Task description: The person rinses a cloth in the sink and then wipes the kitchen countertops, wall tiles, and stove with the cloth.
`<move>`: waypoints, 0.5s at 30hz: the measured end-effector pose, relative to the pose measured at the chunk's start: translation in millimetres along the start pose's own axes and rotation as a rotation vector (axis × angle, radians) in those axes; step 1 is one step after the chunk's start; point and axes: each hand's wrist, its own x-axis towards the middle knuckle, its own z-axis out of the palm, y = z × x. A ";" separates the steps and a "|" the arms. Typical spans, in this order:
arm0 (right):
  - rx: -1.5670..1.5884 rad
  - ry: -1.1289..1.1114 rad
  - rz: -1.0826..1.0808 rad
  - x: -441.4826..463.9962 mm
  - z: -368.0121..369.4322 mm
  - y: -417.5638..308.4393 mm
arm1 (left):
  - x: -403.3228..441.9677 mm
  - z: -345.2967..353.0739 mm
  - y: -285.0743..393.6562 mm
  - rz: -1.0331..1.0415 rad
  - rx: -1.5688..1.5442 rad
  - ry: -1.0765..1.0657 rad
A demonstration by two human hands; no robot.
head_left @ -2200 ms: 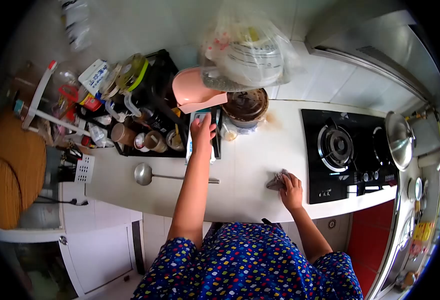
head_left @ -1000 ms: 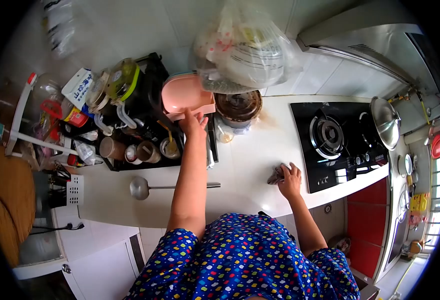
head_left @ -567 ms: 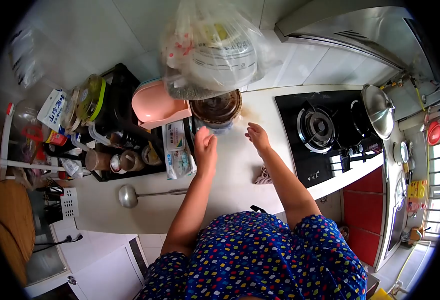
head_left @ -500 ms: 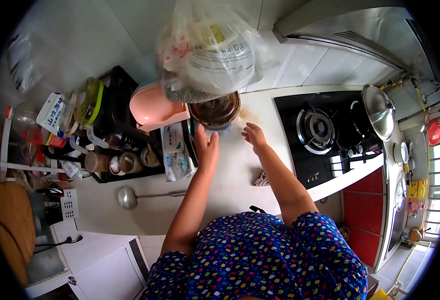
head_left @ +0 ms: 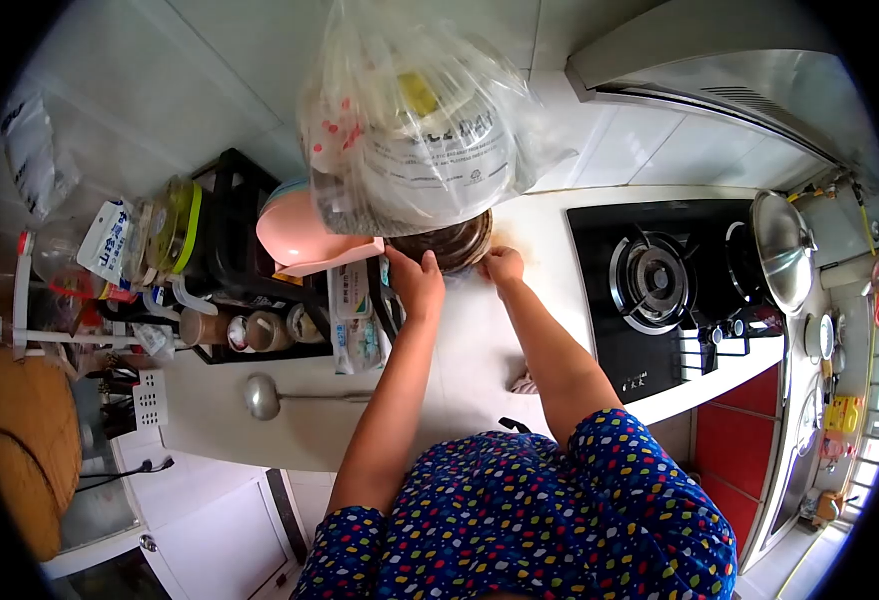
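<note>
A dark brown round pot [head_left: 463,243], its top partly hidden under a hanging plastic bag [head_left: 435,140], stands at the back of the counter. My left hand [head_left: 418,285] is closed against its near left side, thumb up by the rim. On the other side, my right hand [head_left: 503,267] has its fingers curled at the pot's right edge. The full bag hangs just above both hands, with a white printed package inside. Beside my left hand is a pink plastic bin [head_left: 312,232].
To the right is a black gas stove [head_left: 625,345] with a domed steel lid [head_left: 785,250] on it. A steel ladle [head_left: 263,397] lies at the counter's front left. A black rack [head_left: 230,262] holds jars at left. A crumpled cloth [head_left: 526,382] lies near my right forearm.
Both hands have moved forward, from open in front of the pot to closed on its two sides. The camera view has shifted slightly.
</note>
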 end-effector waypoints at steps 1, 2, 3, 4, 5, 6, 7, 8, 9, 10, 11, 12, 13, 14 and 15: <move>-0.002 -0.007 0.004 2.0 -1.6 5.7 | -2.2 -3.1 4.7 -0.033 0.018 -0.039; 0.029 0.009 -0.014 -0.9 -2.1 5.1 | -3.5 -3.9 7.7 -0.064 0.034 -0.077; 0.059 0.025 -0.033 -3.3 -3.5 4.0 | -3.4 2.4 1.1 -0.067 0.034 -0.070; 0.014 0.015 -0.041 -6.4 -11.0 3.3 | -4.4 11.4 -8.4 0.034 0.060 -0.003; 0.040 -0.001 -0.044 -2.6 -17.4 10.0 | -7.9 19.1 -15.1 0.134 0.087 0.060; 0.017 -0.011 -0.057 -5.1 -25.5 11.3 | -15.5 17.2 -1.9 0.130 0.147 0.056; -0.006 -0.020 -0.071 -7.9 -34.6 12.1 | -23.8 14.0 11.3 0.048 0.156 -0.015; -0.011 -0.020 -0.072 -7.8 -42.8 15.7 | -29.1 20.6 9.8 0.088 0.137 0.000; -0.007 0.018 -0.073 -7.4 -50.2 20.9 | -34.6 29.3 5.4 0.127 0.119 0.018; -0.004 0.054 -0.074 -7.9 -58.2 26.5 | -40.5 38.3 1.3 0.145 0.128 0.013; 0.022 0.052 -0.088 -16.0 -69.7 26.1 | -49.3 44.1 2.5 0.153 0.135 0.002; -0.041 0.064 -0.117 -20.8 -82.3 29.2 | -57.4 44.8 8.9 0.145 0.105 -0.038; -0.101 0.078 -0.148 -25.2 -94.4 31.7 | -65.1 45.7 15.8 0.140 0.075 -0.078; -0.055 0.088 -0.147 -30.1 -106.2 34.8 | -74.1 50.3 19.7 0.144 0.090 -0.082; -0.008 0.101 -0.145 -42.9 -112.8 30.0 | -83.1 54.0 25.0 0.148 0.104 -0.089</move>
